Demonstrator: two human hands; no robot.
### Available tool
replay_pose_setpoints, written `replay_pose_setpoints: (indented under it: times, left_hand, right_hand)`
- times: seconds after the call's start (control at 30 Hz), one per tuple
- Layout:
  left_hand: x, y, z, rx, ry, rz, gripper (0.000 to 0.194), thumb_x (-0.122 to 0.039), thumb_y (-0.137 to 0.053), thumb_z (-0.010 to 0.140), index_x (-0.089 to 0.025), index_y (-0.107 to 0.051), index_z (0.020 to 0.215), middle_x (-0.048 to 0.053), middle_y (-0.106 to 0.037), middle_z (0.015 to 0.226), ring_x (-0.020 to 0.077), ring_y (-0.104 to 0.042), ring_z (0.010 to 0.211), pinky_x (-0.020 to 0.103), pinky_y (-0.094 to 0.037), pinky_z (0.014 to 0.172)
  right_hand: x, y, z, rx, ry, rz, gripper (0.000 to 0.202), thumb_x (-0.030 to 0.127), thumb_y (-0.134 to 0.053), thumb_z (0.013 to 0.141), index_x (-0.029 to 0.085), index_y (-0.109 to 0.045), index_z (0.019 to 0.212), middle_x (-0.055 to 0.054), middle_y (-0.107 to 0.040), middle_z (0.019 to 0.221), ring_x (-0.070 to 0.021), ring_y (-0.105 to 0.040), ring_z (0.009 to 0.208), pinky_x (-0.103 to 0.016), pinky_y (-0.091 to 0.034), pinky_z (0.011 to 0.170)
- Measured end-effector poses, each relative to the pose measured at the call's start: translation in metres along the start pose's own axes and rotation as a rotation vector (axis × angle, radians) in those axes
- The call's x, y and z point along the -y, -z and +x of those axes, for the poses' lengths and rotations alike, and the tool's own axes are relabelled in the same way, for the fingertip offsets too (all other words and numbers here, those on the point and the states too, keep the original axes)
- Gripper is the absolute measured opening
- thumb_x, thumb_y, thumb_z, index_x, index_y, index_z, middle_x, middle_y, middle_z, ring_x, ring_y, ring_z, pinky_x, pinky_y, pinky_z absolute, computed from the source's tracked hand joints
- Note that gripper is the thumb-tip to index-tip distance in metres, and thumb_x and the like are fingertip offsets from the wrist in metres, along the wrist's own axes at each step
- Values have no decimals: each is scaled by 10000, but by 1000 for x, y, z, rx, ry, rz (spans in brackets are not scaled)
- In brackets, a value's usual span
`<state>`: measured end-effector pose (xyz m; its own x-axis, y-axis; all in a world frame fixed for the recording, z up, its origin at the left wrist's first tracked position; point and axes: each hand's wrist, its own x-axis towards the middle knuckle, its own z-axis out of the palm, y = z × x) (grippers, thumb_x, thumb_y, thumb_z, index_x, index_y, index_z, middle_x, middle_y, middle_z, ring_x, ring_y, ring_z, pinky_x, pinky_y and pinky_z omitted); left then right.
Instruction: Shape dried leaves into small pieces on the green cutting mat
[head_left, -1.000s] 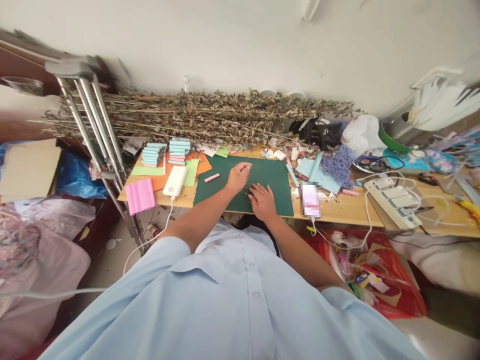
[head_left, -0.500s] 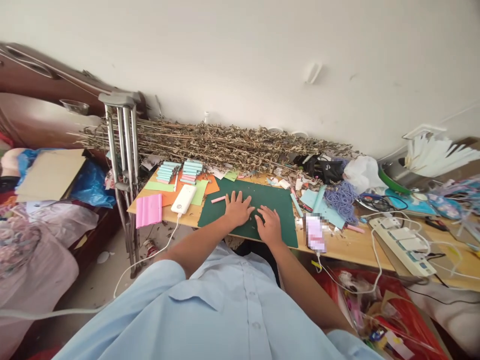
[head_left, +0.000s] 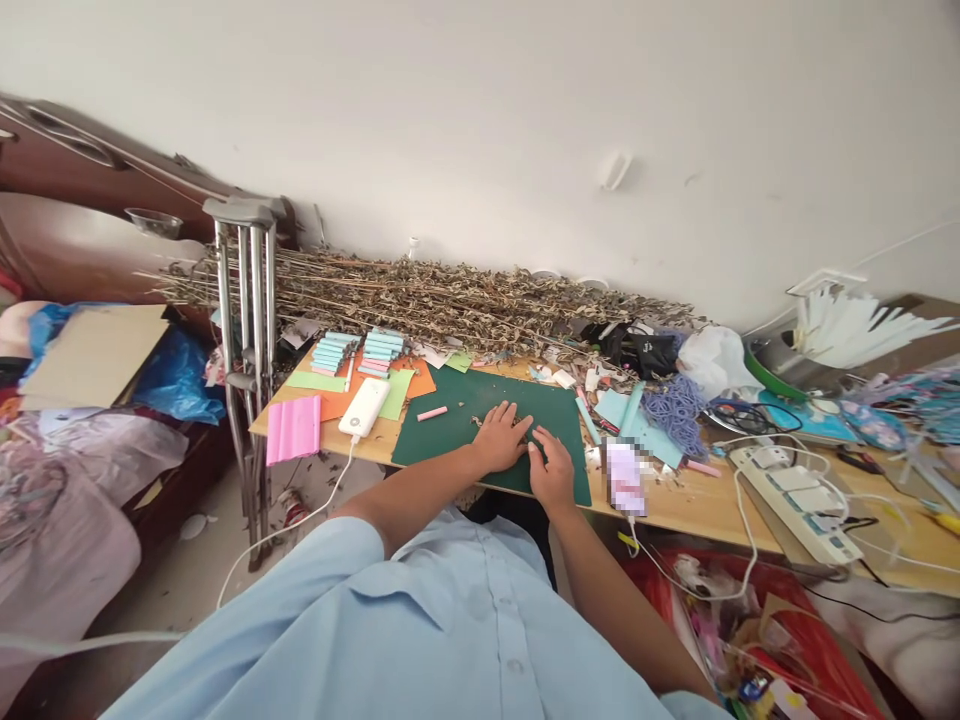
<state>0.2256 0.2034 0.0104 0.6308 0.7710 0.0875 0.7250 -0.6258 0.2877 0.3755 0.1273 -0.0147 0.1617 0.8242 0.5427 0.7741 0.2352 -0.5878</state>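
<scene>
A dark green cutting mat lies on the wooden table in front of me. My left hand rests palm down on it, with fingers stretched out and nothing visible in its grasp. Close by on the right, my right hand is at the mat too, its fingers loosely bent and apart. No held object shows there, though the underside of that hand is hidden. To the left of both hands, a small pink paper roll sits by itself on the mat. Small scraps are scattered near my fingers.
Blue and pink paper rolls, a white power bank and pink paper lie left. A phone, purple cord and power strip lie right. Dried plant stalks line the back; crutches stand left.
My left hand has slid right across the mat, away from the pink roll, which now shows fully. My right hand has shifted slightly right, and its fingers are a little more bent. The view has tilted slightly.
</scene>
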Motion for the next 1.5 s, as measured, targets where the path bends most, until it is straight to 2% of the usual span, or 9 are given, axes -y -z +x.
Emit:
replay_pose_setpoints:
  times: [0.17,0.3,0.43,0.57,0.83,0.93,1.1,1.33,1.5]
  left_hand:
    - [-1,18,10,-34,15,-5,888,-562,-559,954,-183,-227,1684,199,-350,1680,423,-255,1584,632,-175,1276]
    - [19,35,-9,-100,17,-82,876,-648,-565,932,-238,-306,1661,144,-283,1722,388,-211,1607,573,-183,1296]
    - [40,38,-44,-47,202,-114,815,-549,-532,974,-87,-350,1620,220,-300,1698,381,-255,1595,536,-223,1296]
    - [36,29,-61,-13,223,-58,832,-507,-583,950,-37,-357,1598,254,-301,1687,399,-217,1605,538,-180,1308]
    - [13,16,-32,51,46,-187,903,-459,-589,952,-39,-197,1649,237,-274,1703,351,-271,1597,477,-223,1305]
    - [28,22,-36,0,41,-263,1000,-486,-648,912,-31,-156,1654,250,-235,1712,361,-255,1601,476,-241,1304]
    - [60,33,-62,-143,193,-282,872,-475,-572,962,-84,-204,1649,238,-313,1687,343,-309,1584,505,-271,1296]
    - [55,33,-50,-42,196,-138,806,-470,-569,968,-30,-327,1598,259,-372,1651,374,-307,1578,534,-190,1313]
    - [55,36,-48,23,142,-143,756,-353,-559,956,-54,-326,1611,220,-381,1660,334,-308,1584,500,-205,1312]
  right_hand:
    - [4,10,4,-15,-30,-3,400,421,-494,1025,171,-705,1256,-170,-709,1338,-301,-654,1284,-546,-506,1122]
    - [-2,22,3,32,-98,-10,447,444,-482,1029,165,-671,1324,-173,-663,1415,-291,-611,1351,-526,-467,1176]
    - [-5,23,8,216,-120,-39,545,433,-488,1022,184,-526,1506,-164,-497,1595,-298,-464,1497,-549,-383,1245]
    - [-2,6,24,485,12,-98,718,355,-560,978,183,-327,1635,-153,-282,1715,-328,-270,1598,-602,-268,1291]
    - [-7,-12,43,488,-36,-121,661,229,-497,958,155,-379,1604,-184,-374,1669,-325,-337,1571,-646,-254,1277]
    - [-12,2,40,429,-52,-86,720,350,-590,955,161,-367,1612,-185,-357,1677,-343,-325,1574,-626,-269,1280]
    - [-11,11,43,426,-53,-50,860,516,-694,915,207,-337,1634,-168,-295,1707,-358,-289,1587,-598,-309,1272]
    - [4,-32,61,524,16,-77,868,428,-796,847,185,-425,1593,-175,-366,1672,-385,-343,1558,-594,-336,1268]
    - [11,-43,51,521,130,-65,621,274,-716,883,157,-569,1475,-168,-553,1538,-339,-470,1481,-571,-367,1262]
